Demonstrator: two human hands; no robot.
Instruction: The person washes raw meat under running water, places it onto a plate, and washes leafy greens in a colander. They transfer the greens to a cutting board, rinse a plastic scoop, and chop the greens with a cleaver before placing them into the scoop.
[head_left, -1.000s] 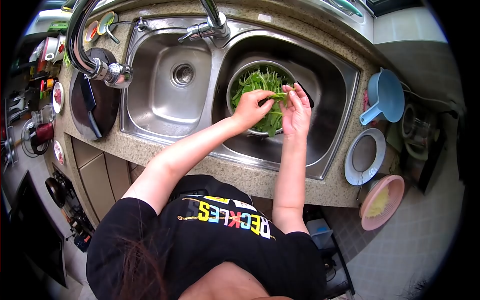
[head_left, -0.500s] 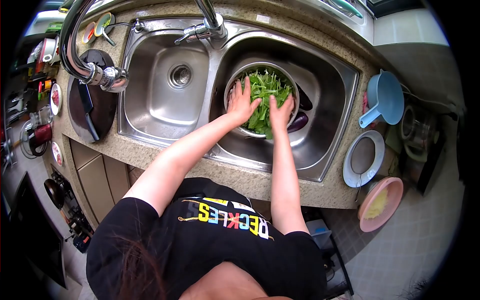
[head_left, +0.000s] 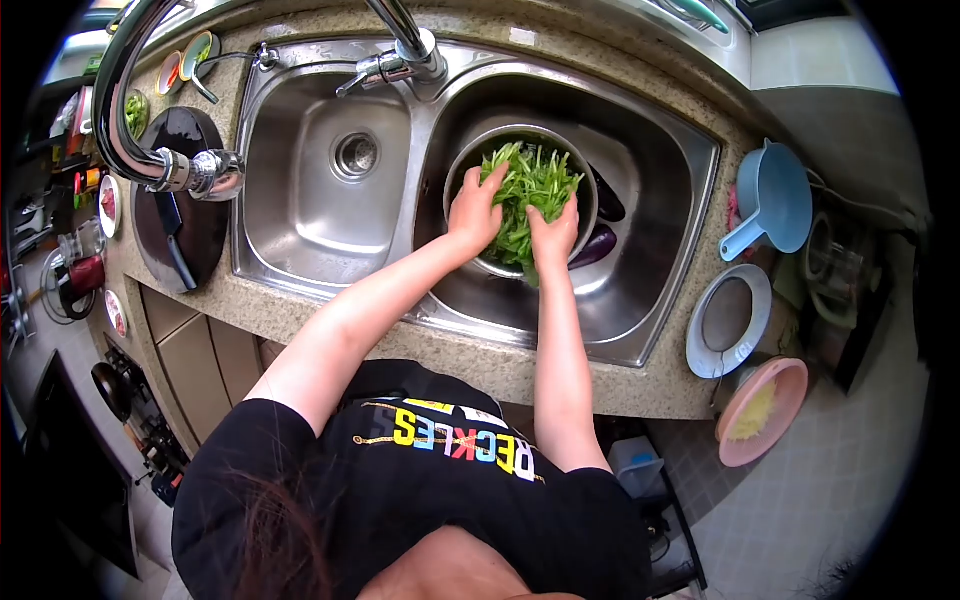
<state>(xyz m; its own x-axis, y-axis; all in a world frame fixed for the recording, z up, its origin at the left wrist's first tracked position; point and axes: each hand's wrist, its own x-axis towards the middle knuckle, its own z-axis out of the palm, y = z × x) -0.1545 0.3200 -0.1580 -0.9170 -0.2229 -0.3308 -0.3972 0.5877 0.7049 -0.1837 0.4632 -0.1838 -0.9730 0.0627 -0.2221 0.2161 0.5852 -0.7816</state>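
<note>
left hand [head_left: 475,212]: pressing on the left side of the greens [head_left: 532,185], fingers standing apart
right hand [head_left: 556,238]: cupping their right side, thumb standing apart from fingers
greens: heaping in the bowl [head_left: 514,131], between both hands
bowl: sitting in the right basin [head_left: 640,285]
eggplants [head_left: 597,246]: lying beside bowl, probably two, partly hidden

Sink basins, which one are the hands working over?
The right basin, where left hand and right hand touch leafy greens in a metal bowl; the left basin has no bowl, its drain showing.
</note>
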